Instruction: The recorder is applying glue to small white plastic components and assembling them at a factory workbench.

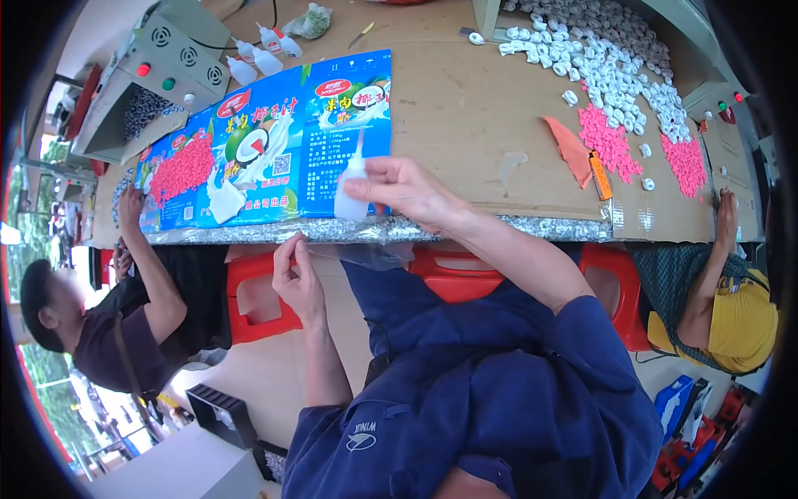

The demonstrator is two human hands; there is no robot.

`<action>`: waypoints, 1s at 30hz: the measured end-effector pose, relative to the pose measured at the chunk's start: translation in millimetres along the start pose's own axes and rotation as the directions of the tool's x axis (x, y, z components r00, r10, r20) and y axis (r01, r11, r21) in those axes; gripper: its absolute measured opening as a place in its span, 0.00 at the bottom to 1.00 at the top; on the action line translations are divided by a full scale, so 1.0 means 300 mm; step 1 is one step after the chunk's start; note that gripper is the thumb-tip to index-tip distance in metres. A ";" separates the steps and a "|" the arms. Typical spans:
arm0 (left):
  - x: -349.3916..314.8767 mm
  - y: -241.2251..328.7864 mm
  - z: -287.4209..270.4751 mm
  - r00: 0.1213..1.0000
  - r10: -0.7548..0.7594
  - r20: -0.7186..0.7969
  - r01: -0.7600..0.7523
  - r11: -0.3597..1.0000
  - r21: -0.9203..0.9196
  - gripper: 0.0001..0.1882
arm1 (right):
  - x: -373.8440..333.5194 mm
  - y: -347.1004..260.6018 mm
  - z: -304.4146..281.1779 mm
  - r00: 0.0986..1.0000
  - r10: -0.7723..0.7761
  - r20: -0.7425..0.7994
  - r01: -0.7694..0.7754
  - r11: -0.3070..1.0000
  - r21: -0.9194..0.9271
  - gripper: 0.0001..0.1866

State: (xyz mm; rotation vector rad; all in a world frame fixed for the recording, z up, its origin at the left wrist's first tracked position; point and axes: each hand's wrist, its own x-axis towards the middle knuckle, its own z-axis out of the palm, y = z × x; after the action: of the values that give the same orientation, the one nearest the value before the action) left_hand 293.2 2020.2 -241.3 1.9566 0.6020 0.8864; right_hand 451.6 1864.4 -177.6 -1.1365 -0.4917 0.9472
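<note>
My right hand [413,193] grips a white squeeze bottle [350,200] with a thin nozzle pointing up, close to the table's near edge. The bottle is upright over a blue printed cardboard sheet [287,179]. Left of it, my left hand [298,279] is just off the table edge. Its thumb and fingertips are pressed together, and anything between them is too small to make out. Beyond that hand, a white folded pad [226,202] lies on the sheet beside a heap of small pink pieces [181,170].
Several squeeze bottles [266,60] stand at the back left near a grey machine [162,50]. To the right are an orange cloth [568,150], an orange box-like item [600,175], pink pieces [611,141] and many white parts [615,58]. People work at both sides.
</note>
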 end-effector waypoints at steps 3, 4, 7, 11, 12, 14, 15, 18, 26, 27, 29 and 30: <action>0.007 0.019 0.026 1.000 -0.012 -0.012 0.011 0.998 -0.060 0.07 | -0.063 0.014 -0.001 0.999 -0.026 0.024 0.025 0.997 0.070 0.16; 0.008 0.014 0.028 1.000 0.007 -0.012 -0.008 0.998 -0.066 0.07 | -0.079 0.017 -0.005 1.000 0.007 0.010 -0.008 0.997 0.082 0.16; 0.007 0.016 0.034 1.000 0.018 -0.008 -0.019 0.997 -0.081 0.07 | -0.136 -0.005 -0.028 0.998 -0.013 -0.059 0.020 0.994 0.106 0.15; 0.001 0.034 0.051 0.999 0.033 -0.004 -0.033 0.997 -0.075 0.07 | -0.197 0.037 -0.060 0.989 0.146 -0.018 -0.143 0.980 0.135 0.15; -0.003 0.037 0.055 1.000 0.028 0.000 -0.028 0.997 -0.076 0.07 | -0.208 0.044 -0.068 0.993 0.111 -0.040 -0.105 0.987 0.122 0.16; -0.005 0.041 0.063 0.999 -0.002 0.036 0.005 0.997 -0.080 0.09 | -0.239 0.075 -0.071 0.998 0.053 -0.034 -0.051 0.997 0.056 0.15; -0.005 0.043 0.069 0.999 -0.010 0.046 0.014 0.997 -0.079 0.09 | -0.256 0.089 -0.074 1.000 -0.006 -0.019 0.006 1.000 -0.012 0.15; -0.006 0.039 0.081 0.999 -0.023 0.044 0.027 0.996 -0.088 0.10 | -0.326 0.097 -0.094 0.995 0.074 -0.071 -0.076 0.997 -0.026 0.16; -0.007 0.042 0.125 0.998 0.027 0.056 -0.019 0.990 -0.137 0.09 | -0.604 0.372 -0.148 0.924 0.381 0.014 -0.373 0.895 0.243 0.14; -0.012 0.042 0.129 0.998 0.010 0.055 -0.001 0.988 -0.154 0.09 | -0.625 0.415 -0.161 0.924 0.382 -0.005 -0.368 0.893 0.258 0.14; -0.030 0.044 0.129 0.997 -0.006 0.073 0.018 0.985 -0.171 0.09 | -0.650 0.503 -0.207 0.873 0.481 -0.085 -0.403 0.808 0.430 0.16; -0.036 0.051 0.132 0.996 0.009 0.085 0.004 0.987 -0.160 0.09 | -0.643 0.551 -0.256 0.892 0.440 -0.100 -0.314 0.765 0.563 0.16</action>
State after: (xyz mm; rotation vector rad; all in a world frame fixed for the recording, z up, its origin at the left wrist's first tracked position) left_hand 318.2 1984.5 -245.9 1.8403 0.4640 0.8219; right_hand 343.1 1680.1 -334.7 -0.8195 0.2106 1.1945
